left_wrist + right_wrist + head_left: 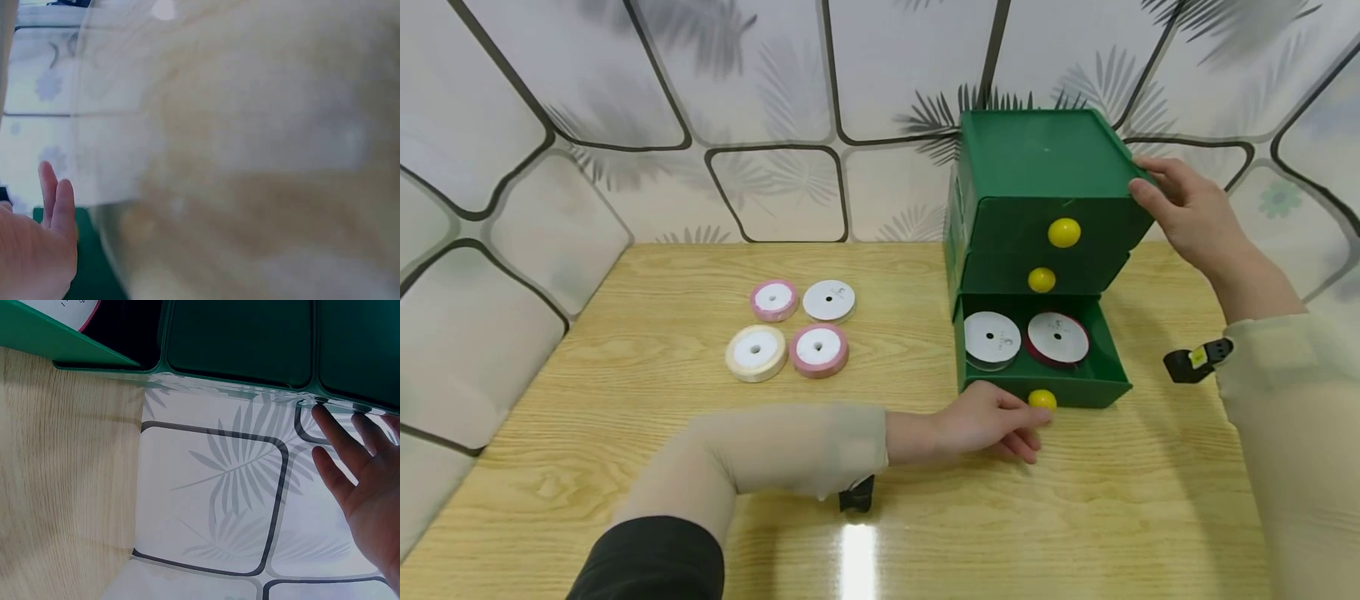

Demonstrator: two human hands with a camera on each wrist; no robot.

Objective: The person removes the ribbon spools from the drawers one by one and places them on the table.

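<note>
A green cabinet of stacked drawers stands at the right of the table. Its bottom drawer is pulled out and holds two ribbon spools, one white and one red-edged. My left hand is at that drawer's yellow knob, with a finger touching the knob's front. Its other fingers extend below; the left wrist view shows two straight fingers. My right hand rests against the cabinet's upper right edge. In the right wrist view its fingers are spread and fairly straight.
Several ribbon spools lie left of the cabinet: a pink one, a white one, a cream one and a darker pink one. Two upper drawers with yellow knobs are closed. A patterned backdrop borders the table.
</note>
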